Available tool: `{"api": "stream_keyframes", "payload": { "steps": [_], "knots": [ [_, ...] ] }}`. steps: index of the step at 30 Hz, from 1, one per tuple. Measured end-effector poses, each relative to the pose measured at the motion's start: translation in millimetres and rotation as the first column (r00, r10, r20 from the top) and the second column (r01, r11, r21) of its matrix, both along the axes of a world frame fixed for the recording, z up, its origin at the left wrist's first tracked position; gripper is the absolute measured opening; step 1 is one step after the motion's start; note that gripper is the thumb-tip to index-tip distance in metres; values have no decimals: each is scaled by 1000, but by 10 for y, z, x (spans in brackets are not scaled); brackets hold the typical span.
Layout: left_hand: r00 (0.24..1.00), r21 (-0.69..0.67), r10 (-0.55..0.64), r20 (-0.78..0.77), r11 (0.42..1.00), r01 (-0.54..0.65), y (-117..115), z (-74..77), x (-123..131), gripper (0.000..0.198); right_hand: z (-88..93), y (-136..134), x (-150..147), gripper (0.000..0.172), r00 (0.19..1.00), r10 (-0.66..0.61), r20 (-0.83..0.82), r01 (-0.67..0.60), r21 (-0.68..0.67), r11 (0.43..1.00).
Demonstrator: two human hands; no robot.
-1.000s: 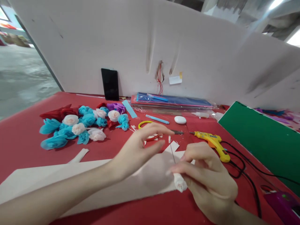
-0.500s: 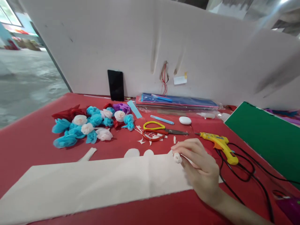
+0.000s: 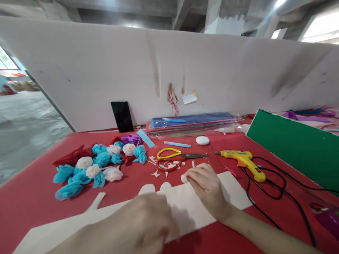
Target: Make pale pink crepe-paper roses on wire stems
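My right hand (image 3: pixel 205 185) rests on a long sheet of pale pink crepe paper (image 3: pixel 233 192) and pinches a small rolled pale pink paper bud (image 3: pixel 184 179) at its fingertips. My left hand (image 3: pixel 144 225) is low in the view over the same sheet, blurred, its fingers curled under and hidden. Two small round pink paper cut-outs (image 3: pixel 156 188) lie at the sheet's far edge, just beyond the left hand. Yellow-and-red-handled scissors (image 3: pixel 172 158) lie a little beyond the right hand among white paper scraps.
A pile of blue, pink, red and purple paper flowers (image 3: pixel 97 164) sits at the left. A yellow glue gun (image 3: pixel 245 160) with black cables lies at the right, beside a green board (image 3: pixel 293 148). A black phone (image 3: pixel 122 116) leans on the white partition; packaged paper sheets (image 3: pixel 193 121) lie behind.
My left hand, out of view half a second ago, is back low over the sheet. The right hand with the bud moved slightly left and away. The view tilted upward.
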State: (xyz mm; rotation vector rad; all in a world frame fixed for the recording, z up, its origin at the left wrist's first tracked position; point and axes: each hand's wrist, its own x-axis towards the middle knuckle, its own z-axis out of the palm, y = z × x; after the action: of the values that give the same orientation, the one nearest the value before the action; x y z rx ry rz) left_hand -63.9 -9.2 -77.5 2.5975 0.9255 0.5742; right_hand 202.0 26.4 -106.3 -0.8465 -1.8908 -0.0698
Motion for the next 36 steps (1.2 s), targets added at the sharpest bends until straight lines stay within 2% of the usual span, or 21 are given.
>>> {"api": "stream_keyframes", "payload": {
  "steps": [2, 4, 7, 12, 17, 23, 30, 36],
  "knots": [
    [998, -11, 38, -57, 999, -39, 279, -13, 160, 25, -77, 30, 33, 12, 999, -29, -22, 28, -46, 999],
    [988, -5, 97, -120, 995, -99, 504, -42, 275, 23, -127, 44, 60, 18, 997, -52, -49, 48, -81, 996],
    [961, 6, 167, -220, 985, -170, 659, -104, 338, 24, -137, 39, 77, 19, 995, -74, -70, 66, -106, 992],
    [937, -37, 187, -295, 978, -207, 666, -200, 318, 25, -39, 12, 39, 13, 994, -91, -53, 87, -82, 993],
    [948, -85, 182, -261, 974, -210, 702, -218, 314, 26, 60, -61, -6, 23, 995, -97, -31, 97, 8, 995],
    [967, -143, 155, -204, 972, -186, 725, -231, 278, 26, 77, -141, -13, 23, 997, -34, 74, 27, 89, 996],
    [989, -126, 98, -107, 986, -111, 764, -315, 208, 26, 60, -125, -17, 26, 996, -33, 78, 30, 41, 999],
    [995, -64, 12, -96, 998, -18, 819, -321, 146, 26, 67, -110, -31, 27, 998, -20, 64, 19, 14, 1000]
  ]
}}
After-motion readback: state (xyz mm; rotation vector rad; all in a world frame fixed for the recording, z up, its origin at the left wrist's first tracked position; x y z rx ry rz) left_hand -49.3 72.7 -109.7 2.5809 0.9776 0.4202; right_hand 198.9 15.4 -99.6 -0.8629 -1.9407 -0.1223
